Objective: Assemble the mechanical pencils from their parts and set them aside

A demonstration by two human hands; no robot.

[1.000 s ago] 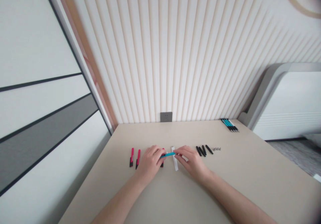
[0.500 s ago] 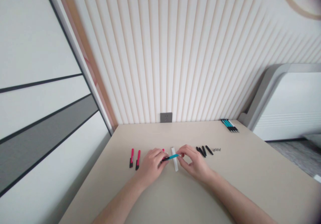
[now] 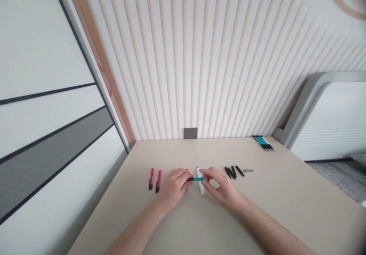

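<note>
A teal and black pen part (image 3: pixel 197 179) lies level between my hands. My left hand (image 3: pixel 175 185) grips its black end. The fingers of my right hand (image 3: pixel 220 186) are bent around the teal end, thumb and fingertips a little apart; whether they touch it is too small to tell. White thin sticks (image 3: pixel 201 186) lie on the table beneath the pen part. Beside my left hand are two pink and black pieces (image 3: pixel 151 179) (image 3: pixel 158 181), and another pink piece shows partly behind that hand. Several black grips (image 3: pixel 233 172) lie beyond my right hand, with small metallic pieces (image 3: pixel 248 170) beside them.
Several teal, white and black pens (image 3: pixel 263 143) lie in a row at the table's back right corner. The beige table (image 3: pixel 183 224) meets a ribbed wall with a dark socket (image 3: pixel 190 133). A white panelled cabinet stands at the left.
The pen part has turned from a slant to nearly level. My right thumb and fingers have loosened around its teal end. The view has shifted slightly.
</note>
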